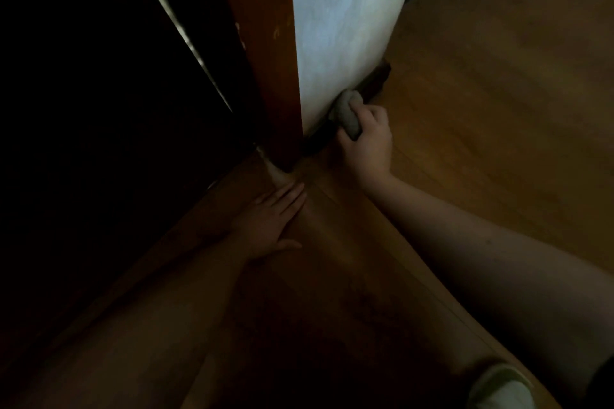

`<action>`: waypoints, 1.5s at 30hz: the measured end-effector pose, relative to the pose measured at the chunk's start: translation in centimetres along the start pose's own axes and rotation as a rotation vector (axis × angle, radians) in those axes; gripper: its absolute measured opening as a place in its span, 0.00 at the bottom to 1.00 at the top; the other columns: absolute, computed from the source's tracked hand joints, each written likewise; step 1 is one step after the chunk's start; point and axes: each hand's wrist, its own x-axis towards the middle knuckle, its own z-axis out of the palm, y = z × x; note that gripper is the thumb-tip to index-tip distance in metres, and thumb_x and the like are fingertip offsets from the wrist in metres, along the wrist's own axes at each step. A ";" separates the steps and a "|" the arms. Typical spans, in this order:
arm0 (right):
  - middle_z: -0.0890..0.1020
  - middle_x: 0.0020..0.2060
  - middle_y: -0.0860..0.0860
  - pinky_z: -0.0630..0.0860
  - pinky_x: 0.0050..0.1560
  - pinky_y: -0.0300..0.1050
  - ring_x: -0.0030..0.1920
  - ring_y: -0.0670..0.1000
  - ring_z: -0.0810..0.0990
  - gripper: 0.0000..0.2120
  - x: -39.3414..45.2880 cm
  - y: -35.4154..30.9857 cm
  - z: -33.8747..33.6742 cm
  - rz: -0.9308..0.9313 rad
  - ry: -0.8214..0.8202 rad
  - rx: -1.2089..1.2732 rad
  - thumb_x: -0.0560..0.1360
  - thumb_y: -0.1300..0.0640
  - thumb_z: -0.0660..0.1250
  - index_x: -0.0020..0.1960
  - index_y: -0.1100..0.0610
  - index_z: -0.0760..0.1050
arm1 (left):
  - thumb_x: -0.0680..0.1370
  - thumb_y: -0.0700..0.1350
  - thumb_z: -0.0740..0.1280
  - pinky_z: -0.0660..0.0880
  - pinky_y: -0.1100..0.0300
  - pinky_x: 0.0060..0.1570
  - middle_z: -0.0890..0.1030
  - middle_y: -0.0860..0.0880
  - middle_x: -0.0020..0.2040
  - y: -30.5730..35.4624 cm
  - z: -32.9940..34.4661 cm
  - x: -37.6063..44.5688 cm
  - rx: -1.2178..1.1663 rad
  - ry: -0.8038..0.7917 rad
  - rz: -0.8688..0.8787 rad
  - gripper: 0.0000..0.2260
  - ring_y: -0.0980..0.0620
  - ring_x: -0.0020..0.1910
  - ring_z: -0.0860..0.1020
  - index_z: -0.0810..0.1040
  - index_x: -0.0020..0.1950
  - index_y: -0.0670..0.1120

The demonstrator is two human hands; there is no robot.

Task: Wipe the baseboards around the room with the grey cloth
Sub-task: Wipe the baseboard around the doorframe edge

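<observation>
My right hand (368, 139) grips the bunched grey cloth (348, 113) and holds it against the dark baseboard (375, 80) at the foot of the pale wall (339, 26). The baseboard runs from the brown door frame (269, 60) up and to the right, and the cloth covers its middle stretch. My left hand (272, 219) lies flat on the wooden floor (498, 93), fingers straight and pointing toward the frame's base. It holds nothing.
A dark doorway (99, 109) fills the left side, with a thin bright strip along the door edge. A light shoe or slipper (501, 388) shows at the bottom right. Dark objects stand at the wall's far end, top right.
</observation>
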 end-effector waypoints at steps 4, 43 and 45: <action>0.72 0.62 0.55 0.73 0.62 0.50 0.61 0.54 0.72 0.26 -1.6 -0.3 0.8 -0.026 -0.034 0.012 0.73 0.59 0.70 0.70 0.56 0.71 | 0.74 0.73 0.49 0.53 0.51 0.75 0.44 0.48 0.81 -0.3 0.5 0.1 -0.009 0.040 0.015 0.45 0.49 0.80 0.47 0.49 0.82 0.46; 0.71 0.67 0.51 0.66 0.63 0.40 0.65 0.51 0.72 0.25 -0.4 10.8 -11.9 0.432 0.227 0.030 0.78 0.51 0.68 0.73 0.52 0.68 | 0.81 0.67 0.50 0.42 0.51 0.78 0.41 0.50 0.82 7.2 -6.3 13.3 0.090 -0.003 0.043 0.37 0.50 0.80 0.41 0.39 0.82 0.49; 0.72 0.67 0.50 0.69 0.67 0.45 0.66 0.51 0.72 0.25 -0.4 11.1 -12.4 0.458 0.269 0.046 0.78 0.50 0.68 0.73 0.51 0.68 | 0.82 0.66 0.48 0.41 0.51 0.78 0.41 0.50 0.82 7.5 -6.7 14.6 0.106 0.005 0.049 0.35 0.50 0.81 0.41 0.40 0.82 0.49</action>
